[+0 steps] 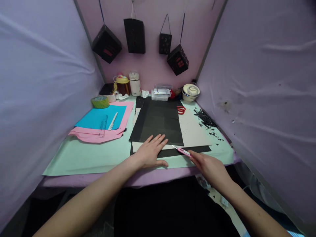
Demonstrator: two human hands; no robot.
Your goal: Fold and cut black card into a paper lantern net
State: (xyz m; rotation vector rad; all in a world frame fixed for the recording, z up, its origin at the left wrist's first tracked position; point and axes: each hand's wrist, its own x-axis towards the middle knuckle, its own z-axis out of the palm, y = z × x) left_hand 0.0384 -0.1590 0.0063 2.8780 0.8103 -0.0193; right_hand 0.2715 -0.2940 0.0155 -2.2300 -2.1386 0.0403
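My left hand (pixel 153 149) lies with fingers spread on the near edge of a black paper sheet (pixel 160 118). In my right hand (pixel 206 163) is a pink craft knife (pixel 184 151), its thin blade pointing left, close to the sheet's near edge. Whether the blade touches the paper I cannot tell. Under the black sheet is a pale board (pixel 196 130), and a further dark strip (pixel 197 149) shows beneath the board's near side. Red-handled scissors (pixel 181 110) stick out from the sheet's right side.
Black paper scraps (pixel 206 118) are scattered at the right. Blue paper (pixel 101 117) on pink sheets (pixel 98 135) carries a clear ruler (pixel 103 122) and white pen (pixel 113 121). Tape (pixel 100 102), a white bottle (pixel 135 84), a marker box (pixel 161 93) and a bowl (pixel 190 92) stand behind.
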